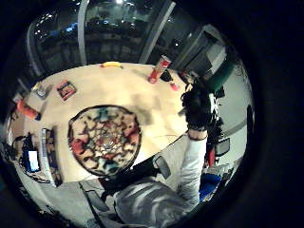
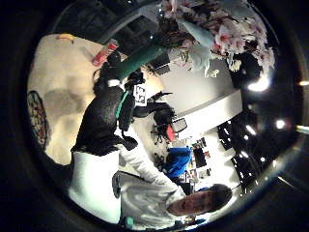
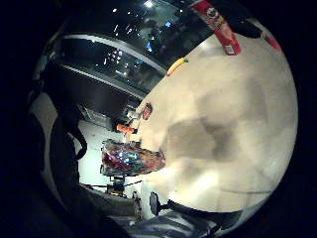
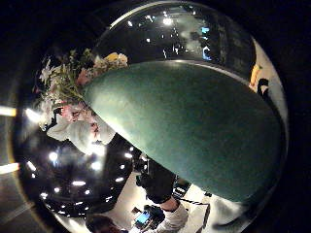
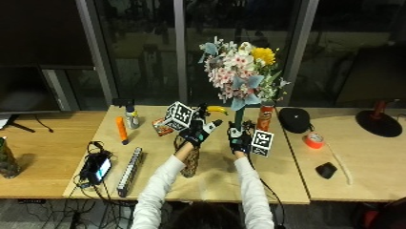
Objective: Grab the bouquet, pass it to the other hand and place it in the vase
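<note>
Outside view showed the right hand (image 5: pixel 239 139) gripping the bouquet (image 5: pixel 241 71) by its green stem, upright above the table (image 5: pixel 285 176), probably to keep the blooms clear while carrying. Its left hand (image 5: pixel 198 130) hovered beside it with fingers spread, holding nothing, above the patterned vase (image 5: pixel 189 163). Left little-finger view alone looked straight down into the vase (image 1: pixel 104 140) mouth. Right thumb view was filled by the stem (image 4: pixel 194 126), confirming the grasp, which the right little-finger view missed, showing only the vase (image 3: pixel 131 157) and table.
</note>
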`<action>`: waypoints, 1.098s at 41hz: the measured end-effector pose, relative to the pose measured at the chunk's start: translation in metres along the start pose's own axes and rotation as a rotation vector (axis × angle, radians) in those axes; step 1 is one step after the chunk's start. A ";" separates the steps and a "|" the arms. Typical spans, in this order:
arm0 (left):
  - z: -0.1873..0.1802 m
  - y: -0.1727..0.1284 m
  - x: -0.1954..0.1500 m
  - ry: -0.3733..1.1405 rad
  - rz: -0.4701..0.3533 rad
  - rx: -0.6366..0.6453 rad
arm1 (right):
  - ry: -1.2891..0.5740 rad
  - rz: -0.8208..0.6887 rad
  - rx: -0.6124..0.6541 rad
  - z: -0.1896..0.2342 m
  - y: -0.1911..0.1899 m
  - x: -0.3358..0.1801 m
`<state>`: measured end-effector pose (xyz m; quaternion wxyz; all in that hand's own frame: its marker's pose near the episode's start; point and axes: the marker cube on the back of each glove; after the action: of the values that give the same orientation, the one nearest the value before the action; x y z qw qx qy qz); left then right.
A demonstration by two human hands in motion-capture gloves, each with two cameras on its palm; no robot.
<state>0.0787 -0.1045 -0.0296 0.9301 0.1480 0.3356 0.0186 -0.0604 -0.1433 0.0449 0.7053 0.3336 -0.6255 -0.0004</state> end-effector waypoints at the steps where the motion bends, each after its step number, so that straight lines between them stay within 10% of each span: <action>1: 0.003 -0.003 0.001 0.025 -0.001 0.001 | -0.004 -0.005 -0.006 0.004 0.003 -0.003; 32: 0.038 -0.026 0.003 0.338 0.002 0.297 | -0.132 -0.267 -0.172 0.106 0.082 -0.025; 45: 0.030 -0.029 0.009 0.481 -0.005 0.101 | -0.070 -0.164 -0.395 0.105 0.087 -0.012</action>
<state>0.1031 -0.1387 -0.0213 0.8149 0.1848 0.5483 0.0342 -0.1917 -0.1205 0.0749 0.7325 0.2384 -0.6081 -0.1921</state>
